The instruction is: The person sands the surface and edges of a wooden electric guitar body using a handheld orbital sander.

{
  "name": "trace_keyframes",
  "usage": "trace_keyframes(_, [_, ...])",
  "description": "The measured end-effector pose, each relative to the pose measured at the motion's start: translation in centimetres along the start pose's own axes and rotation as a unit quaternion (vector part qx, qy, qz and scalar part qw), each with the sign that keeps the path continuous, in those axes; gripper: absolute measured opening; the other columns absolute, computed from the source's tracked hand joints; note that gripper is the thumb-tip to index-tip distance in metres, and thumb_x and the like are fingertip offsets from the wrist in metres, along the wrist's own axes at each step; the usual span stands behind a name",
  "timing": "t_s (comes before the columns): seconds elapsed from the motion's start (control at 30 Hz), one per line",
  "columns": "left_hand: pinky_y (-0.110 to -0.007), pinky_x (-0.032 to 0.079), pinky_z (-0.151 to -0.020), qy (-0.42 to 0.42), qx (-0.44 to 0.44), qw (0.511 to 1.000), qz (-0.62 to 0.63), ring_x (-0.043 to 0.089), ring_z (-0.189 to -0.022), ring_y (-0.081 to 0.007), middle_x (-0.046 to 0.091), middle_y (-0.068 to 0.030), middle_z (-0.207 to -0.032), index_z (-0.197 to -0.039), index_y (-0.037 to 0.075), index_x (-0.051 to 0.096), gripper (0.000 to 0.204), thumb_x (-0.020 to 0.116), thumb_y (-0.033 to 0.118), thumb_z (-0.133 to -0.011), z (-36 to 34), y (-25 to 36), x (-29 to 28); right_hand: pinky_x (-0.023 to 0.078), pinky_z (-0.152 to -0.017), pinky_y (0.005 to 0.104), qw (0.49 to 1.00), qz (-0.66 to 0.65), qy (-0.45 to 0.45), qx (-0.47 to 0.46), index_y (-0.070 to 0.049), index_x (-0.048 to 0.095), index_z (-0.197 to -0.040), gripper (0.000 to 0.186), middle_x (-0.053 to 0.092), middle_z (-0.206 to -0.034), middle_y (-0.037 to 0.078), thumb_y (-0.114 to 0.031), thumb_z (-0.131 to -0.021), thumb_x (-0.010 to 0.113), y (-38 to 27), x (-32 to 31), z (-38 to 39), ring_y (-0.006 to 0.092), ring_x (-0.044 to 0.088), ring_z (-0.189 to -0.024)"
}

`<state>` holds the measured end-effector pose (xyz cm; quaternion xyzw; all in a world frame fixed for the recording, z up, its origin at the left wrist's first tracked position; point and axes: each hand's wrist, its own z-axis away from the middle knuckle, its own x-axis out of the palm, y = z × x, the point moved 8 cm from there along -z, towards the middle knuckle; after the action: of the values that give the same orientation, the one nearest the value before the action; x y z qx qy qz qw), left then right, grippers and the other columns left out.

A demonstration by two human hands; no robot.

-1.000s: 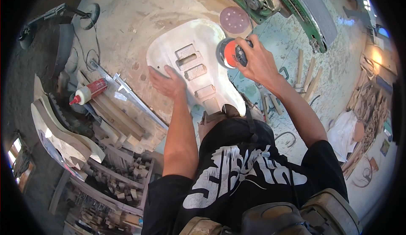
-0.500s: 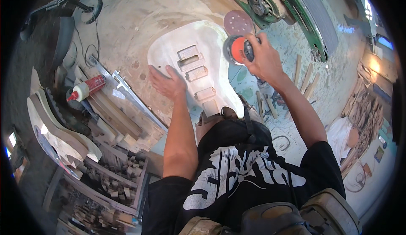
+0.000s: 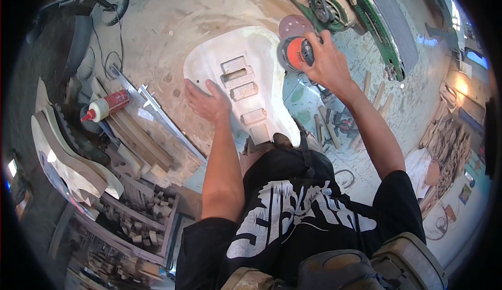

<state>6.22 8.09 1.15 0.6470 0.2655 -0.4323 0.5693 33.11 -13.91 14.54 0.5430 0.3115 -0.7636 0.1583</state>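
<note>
A pale, unfinished electric guitar body (image 3: 209, 55) with several routed cavities lies on the workbench, its near end by my waist. My left hand (image 3: 207, 101) rests flat on its left edge, fingers stretched out and thumb apart. In my right hand (image 3: 329, 62) is an orange and black random orbital sander (image 3: 297, 53), gripped from above. The sander's round pad meets the right edge of the body near the upper bout. Just beyond it lies a round, reddish sanding disc (image 3: 294, 25) with holes.
A green belt machine (image 3: 384, 39) stands at the far right. On the left lie a metal caliper (image 3: 151, 102), wood strips (image 3: 137, 133) and a red-and-white glue bottle (image 3: 107, 106). Curved wooden pieces (image 3: 68, 159) stand further left, above a crate of wood offcuts (image 3: 141, 224).
My right hand and the sander have shifted very slightly along the body's right edge. The left hand stays in place on the guitar body.
</note>
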Motion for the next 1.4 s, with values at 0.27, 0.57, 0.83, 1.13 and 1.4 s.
trace_keyframes(0.27, [-0.058,0.032,-0.123,0.003,0.012,1.0,0.002,0.043,-0.149,-0.0441,0.049,-0.0223,-0.161,-0.166,0.008,0.039,0.074,0.059,0.045,-0.105,0.0,0.1,-0.1,0.06,-0.088,0.0571,0.999,-0.02,0.009,-0.027,-0.017,0.053,-0.142,0.068,0.052,-0.132,0.024,-0.025,-0.083,0.086,-1.2,0.1,-0.4,0.0507,0.068,-0.111])
trace_keyframes(0.57, [-0.058,0.033,-0.122,0.009,0.014,1.0,-0.004,0.044,-0.148,-0.0444,0.05,-0.023,-0.16,-0.166,0.008,0.04,0.074,0.059,0.045,-0.105,-0.1,0.0,-0.2,0.057,-0.088,0.0571,0.999,-0.003,0.001,-0.037,-0.016,0.053,-0.144,0.07,0.052,-0.132,0.023,-0.026,-0.083,0.086,-2.7,0.5,-1.4,0.0512,0.068,-0.11])
trace_keyframes(0.83, [-0.061,0.034,-0.12,-0.006,0.023,1.0,-0.001,0.041,-0.149,-0.0458,0.045,-0.0264,-0.161,-0.166,0.005,0.037,0.075,0.056,0.044,-0.106,0.0,0.3,-0.1,0.057,-0.088,0.0581,1.0,-0.013,-0.004,0.026,-0.016,0.051,-0.145,0.073,0.052,-0.129,0.021,-0.029,-0.082,0.084,0.4,0.0,-2.0,0.0505,0.069,-0.106])
trace_keyframes(1.13, [-0.06,0.034,-0.121,-0.001,0.015,1.0,0.002,0.041,-0.149,-0.0462,0.046,-0.0267,-0.161,-0.166,0.005,0.038,0.075,0.057,0.045,-0.105,-0.2,0.0,-0.3,0.058,-0.092,0.0577,0.998,0.012,-0.014,-0.055,-0.016,0.049,-0.147,0.076,0.051,-0.139,0.026,-0.026,-0.081,0.085,-3.5,0.5,-2.5,0.054,0.068,-0.108])
trace_keyframes(1.4, [-0.06,0.035,-0.119,0.003,0.023,1.0,-0.005,0.044,-0.146,-0.0468,0.047,-0.0268,-0.159,-0.165,0.004,0.039,0.075,0.058,0.044,-0.104,-0.2,0.0,0.1,0.059,-0.088,0.0597,1.0,0.021,0.0,0.002,-0.015,0.049,-0.143,0.072,0.054,-0.129,0.028,-0.027,-0.081,0.083,-0.6,-0.4,-5.0,0.0544,0.07,-0.101])
